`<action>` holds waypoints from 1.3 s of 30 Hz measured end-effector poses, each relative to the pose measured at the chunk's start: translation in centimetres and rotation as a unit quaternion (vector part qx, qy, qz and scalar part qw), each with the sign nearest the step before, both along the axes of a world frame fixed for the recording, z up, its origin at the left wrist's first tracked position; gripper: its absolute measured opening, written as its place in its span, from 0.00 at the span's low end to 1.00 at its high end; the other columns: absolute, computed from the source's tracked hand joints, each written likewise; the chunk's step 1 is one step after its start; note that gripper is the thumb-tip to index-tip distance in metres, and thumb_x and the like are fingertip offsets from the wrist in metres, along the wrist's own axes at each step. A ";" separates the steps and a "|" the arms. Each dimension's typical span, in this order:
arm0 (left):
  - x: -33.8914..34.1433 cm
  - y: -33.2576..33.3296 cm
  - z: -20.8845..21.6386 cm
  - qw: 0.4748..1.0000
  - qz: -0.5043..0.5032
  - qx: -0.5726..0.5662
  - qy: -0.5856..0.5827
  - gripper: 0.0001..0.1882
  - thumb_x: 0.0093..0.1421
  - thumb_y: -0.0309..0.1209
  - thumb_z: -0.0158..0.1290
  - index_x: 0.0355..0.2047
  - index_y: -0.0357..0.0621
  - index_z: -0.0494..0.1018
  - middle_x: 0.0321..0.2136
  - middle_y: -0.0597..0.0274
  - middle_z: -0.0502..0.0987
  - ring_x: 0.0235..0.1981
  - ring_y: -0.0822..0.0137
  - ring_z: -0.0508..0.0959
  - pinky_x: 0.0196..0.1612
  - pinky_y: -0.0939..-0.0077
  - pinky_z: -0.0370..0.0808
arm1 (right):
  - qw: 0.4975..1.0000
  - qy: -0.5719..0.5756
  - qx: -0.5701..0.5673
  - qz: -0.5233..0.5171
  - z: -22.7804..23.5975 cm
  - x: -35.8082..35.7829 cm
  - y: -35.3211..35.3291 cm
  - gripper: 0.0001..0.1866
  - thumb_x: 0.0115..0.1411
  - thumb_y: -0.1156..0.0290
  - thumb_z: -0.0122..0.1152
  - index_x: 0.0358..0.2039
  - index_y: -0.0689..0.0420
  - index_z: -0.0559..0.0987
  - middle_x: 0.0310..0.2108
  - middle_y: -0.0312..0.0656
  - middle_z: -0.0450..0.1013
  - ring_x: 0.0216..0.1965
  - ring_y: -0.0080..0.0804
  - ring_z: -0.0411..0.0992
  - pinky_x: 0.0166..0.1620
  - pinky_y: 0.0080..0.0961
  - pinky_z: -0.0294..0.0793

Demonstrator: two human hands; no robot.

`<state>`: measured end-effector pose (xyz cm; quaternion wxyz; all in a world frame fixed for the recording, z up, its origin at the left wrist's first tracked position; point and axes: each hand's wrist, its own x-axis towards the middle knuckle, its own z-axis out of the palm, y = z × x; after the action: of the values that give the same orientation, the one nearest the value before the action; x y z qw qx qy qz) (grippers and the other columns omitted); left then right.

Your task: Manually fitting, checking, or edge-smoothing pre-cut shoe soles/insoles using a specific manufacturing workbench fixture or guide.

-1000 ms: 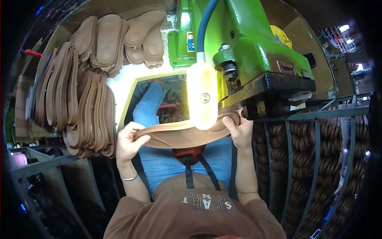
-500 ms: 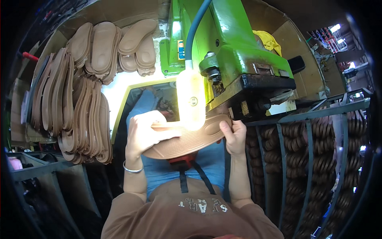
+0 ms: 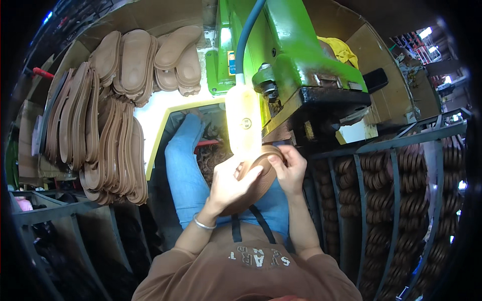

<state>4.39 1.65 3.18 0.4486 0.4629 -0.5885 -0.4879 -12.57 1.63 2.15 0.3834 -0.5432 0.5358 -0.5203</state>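
Observation:
A brown shoe sole (image 3: 262, 184) is gripped between both hands, tilted and turned with one end toward the green machine (image 3: 301, 50). My left hand (image 3: 227, 184) is closed on its left side, thumb lying over the surface. At the upper right edge, my right hand (image 3: 292, 170) pinches the sole between thumb and fingers. The sole's far end lies just below a glowing lamp (image 3: 243, 120), whose glare washes out part of that area. Part of the sole's lower end is hidden behind my left hand and wrist.
Several stacked brown soles (image 3: 113, 150) lie on the left of the worktable, and more soles (image 3: 135, 60) behind them. Brown scraps (image 3: 211, 163) sit below the table cutout. A metal rack (image 3: 394, 200) packed with soles stands at right. A yellow cloth (image 3: 341, 51) lies behind the machine.
The sole has swung from lying crosswise to pointing away from me, drawn clear of the machine head. My left hand has moved right and closer to my right hand.

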 end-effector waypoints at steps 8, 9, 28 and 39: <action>-2.4 -0.2 -2.8 0.997 0.031 -0.027 0.069 0.14 0.53 0.20 0.58 0.40 0.33 0.72 0.31 0.59 0.78 0.30 0.77 0.76 0.34 0.85 0.74 | 0.944 -0.158 0.267 0.109 -8.5 -0.1 13.0 0.16 0.52 0.74 0.65 0.40 0.66 0.75 0.37 0.41 0.76 0.39 0.24 0.73 0.43 0.22 0.72; -2.3 0.2 -2.7 0.997 0.029 -0.025 0.067 0.14 0.53 0.20 0.58 0.40 0.33 0.72 0.31 0.59 0.78 0.30 0.77 0.76 0.34 0.85 0.74 | 0.935 -0.208 0.276 0.075 -8.9 -1.1 14.1 0.17 0.52 0.74 0.65 0.42 0.67 0.74 0.38 0.42 0.75 0.39 0.25 0.73 0.43 0.22 0.72; 6.0 -2.2 -0.5 0.966 -0.003 0.127 0.223 0.15 0.50 0.22 0.58 0.39 0.33 0.71 0.33 0.58 0.76 0.33 0.71 0.75 0.39 0.79 0.72 | 0.955 -0.266 0.067 -0.113 3.2 -6.6 0.9 0.14 0.50 0.81 0.62 0.38 0.64 0.71 0.33 0.43 0.74 0.34 0.24 0.73 0.39 0.18 0.73; 13.6 4.8 -8.5 0.956 0.023 0.195 0.218 0.13 0.48 0.20 0.61 0.31 0.37 0.67 0.33 0.57 0.76 0.35 0.70 0.76 0.41 0.76 0.73 | 0.970 -0.232 0.068 -0.007 3.9 1.4 -2.0 0.22 0.44 0.85 0.66 0.41 0.64 0.71 0.36 0.39 0.74 0.38 0.24 0.73 0.44 0.19 0.71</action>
<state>18.00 6.42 -5.34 0.4780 0.4370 -0.3597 -0.6717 -11.13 -0.42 6.02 0.5295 -0.3765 0.4699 -0.5975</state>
